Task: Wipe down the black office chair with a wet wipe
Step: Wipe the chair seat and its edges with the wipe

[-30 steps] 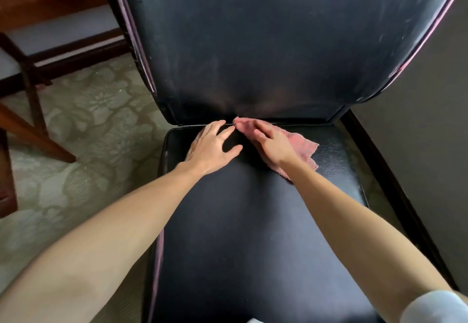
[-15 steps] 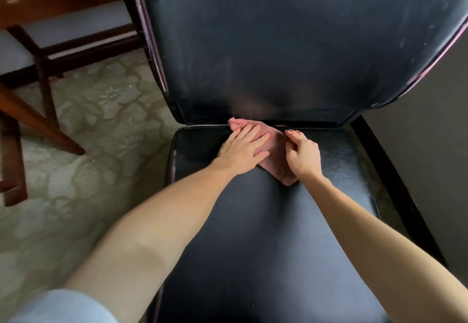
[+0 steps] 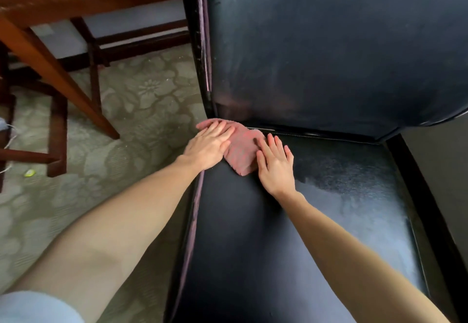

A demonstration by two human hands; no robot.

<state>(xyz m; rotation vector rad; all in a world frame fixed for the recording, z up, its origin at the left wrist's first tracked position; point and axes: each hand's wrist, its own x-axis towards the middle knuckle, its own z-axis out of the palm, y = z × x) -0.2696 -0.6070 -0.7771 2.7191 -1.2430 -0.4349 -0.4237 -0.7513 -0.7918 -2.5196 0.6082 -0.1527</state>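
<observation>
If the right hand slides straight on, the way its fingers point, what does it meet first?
Probably the lower part of the chair backrest, just beyond the crease behind the seat. The right hand lies flat at the pink cloth's edge.

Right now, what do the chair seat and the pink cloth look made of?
The chair seat: probably leather or vinyl, smooth and glossy, since it reflects light. The pink cloth: seemingly soft textile, matte, with a fuzzy, nubby surface.
</observation>
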